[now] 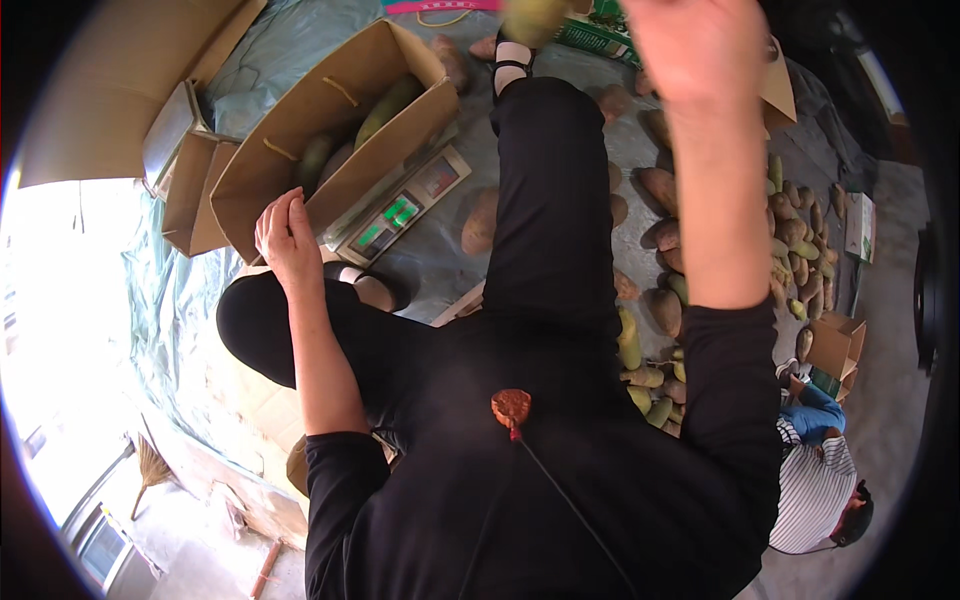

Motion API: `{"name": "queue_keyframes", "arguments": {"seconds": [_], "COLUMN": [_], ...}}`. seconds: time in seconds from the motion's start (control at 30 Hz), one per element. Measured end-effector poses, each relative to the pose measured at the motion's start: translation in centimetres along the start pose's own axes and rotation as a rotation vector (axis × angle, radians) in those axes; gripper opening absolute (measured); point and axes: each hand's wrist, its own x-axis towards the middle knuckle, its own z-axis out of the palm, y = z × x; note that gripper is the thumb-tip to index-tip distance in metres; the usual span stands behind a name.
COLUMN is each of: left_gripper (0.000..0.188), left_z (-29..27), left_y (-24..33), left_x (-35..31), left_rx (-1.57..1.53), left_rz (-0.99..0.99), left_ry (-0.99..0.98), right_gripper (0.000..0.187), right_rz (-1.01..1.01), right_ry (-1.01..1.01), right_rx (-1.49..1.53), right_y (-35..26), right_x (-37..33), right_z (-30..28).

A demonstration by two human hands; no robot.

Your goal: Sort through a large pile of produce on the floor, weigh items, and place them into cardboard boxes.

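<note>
At the upper left stands an open brown cardboard carrier box (335,110) with rope handles and long green fruits (390,108) inside. My left hand (290,240) is at its near rim, fingers bent and close together; it appears to hold the edge, its thumb hidden. The box rests on a scale (400,210) with lit green digits. Reaching up to the top edge, my right hand (695,45) is smeared by motion, fingertips cut off. A blurred yellow-green fruit (535,20) is to its left; whether my hand holds it cannot be made out.
Reddish-brown oval tubers (480,220) lie on plastic sheeting around my legs. More tubers and green fruits (800,235) are spread at the right. Cardboard boxes (840,345) stand there, near a person in a striped shirt (815,490). A broom (152,465) is lower left.
</note>
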Motion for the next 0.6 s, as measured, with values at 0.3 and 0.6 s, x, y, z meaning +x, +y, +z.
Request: {"name": "queue_keyframes", "arguments": {"seconds": [0.3,0.6], "left_gripper": [0.022,0.029], "left_z": [0.8,0.9], "left_y": [-0.3,-0.9], "left_x": [-0.3,-0.3], "left_rx": [-0.138,-0.105], "left_rz": [-0.128,-0.251], "left_ry": [-0.006,-0.088], "right_gripper": [0.016,0.016], "right_rz": [0.100,0.338], "right_ry": [-0.086,0.393], "right_rx": [-0.255,-0.739], "right_y": [12.7,4.8], "right_x": [1.8,-11.9], "right_z": [3.7,-19.2]}}
